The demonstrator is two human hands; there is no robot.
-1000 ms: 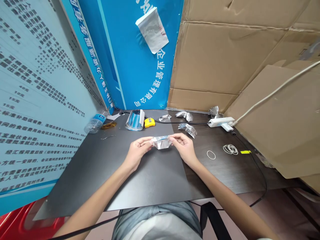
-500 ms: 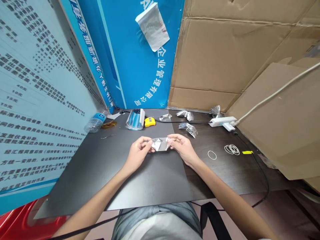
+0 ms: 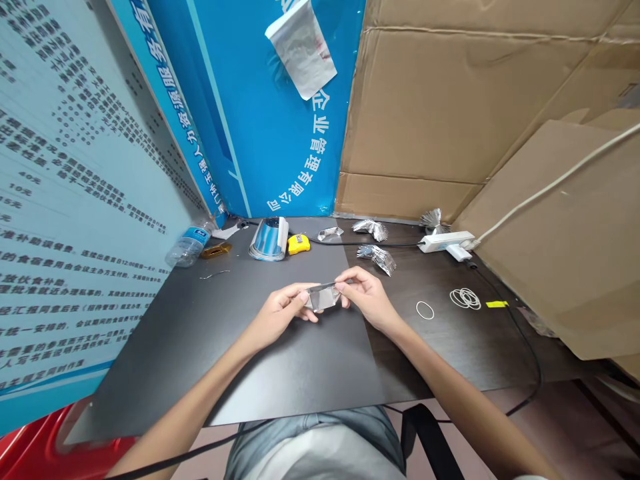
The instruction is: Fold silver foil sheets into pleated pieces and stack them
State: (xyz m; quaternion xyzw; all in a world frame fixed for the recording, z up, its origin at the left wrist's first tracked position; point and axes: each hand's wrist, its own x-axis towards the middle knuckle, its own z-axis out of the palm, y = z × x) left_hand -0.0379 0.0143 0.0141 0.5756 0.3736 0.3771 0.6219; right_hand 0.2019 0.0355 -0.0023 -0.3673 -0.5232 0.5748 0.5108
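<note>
A small shiny silver foil piece (image 3: 323, 298), partly see-through and creased, is stretched between my two hands above the dark mat. My left hand (image 3: 286, 309) pinches its left end between thumb and fingers. At the other end, my right hand (image 3: 364, 293) grips the foil with thumb and fingertips. Beyond the hands, a fanned bundle of silver strips (image 3: 377, 259) rests on the table, with a second bundle (image 3: 371, 230) behind it. A flat silver piece (image 3: 331, 233) lies to the left of those.
Along the back stand a plastic bottle (image 3: 190, 245), amber tape (image 3: 217, 250), a blue-silver roll (image 3: 269, 240) and a yellow tape measure (image 3: 299, 245). To the right are a white power strip (image 3: 447, 241), a single white band (image 3: 425, 311), several looped bands (image 3: 465, 299) and a yellow strip (image 3: 497, 304).
The foil piece has tilted and folded along its upper edge, and its face looks darker. My left hand has turned slightly, with its fingers now showing beneath the foil.
</note>
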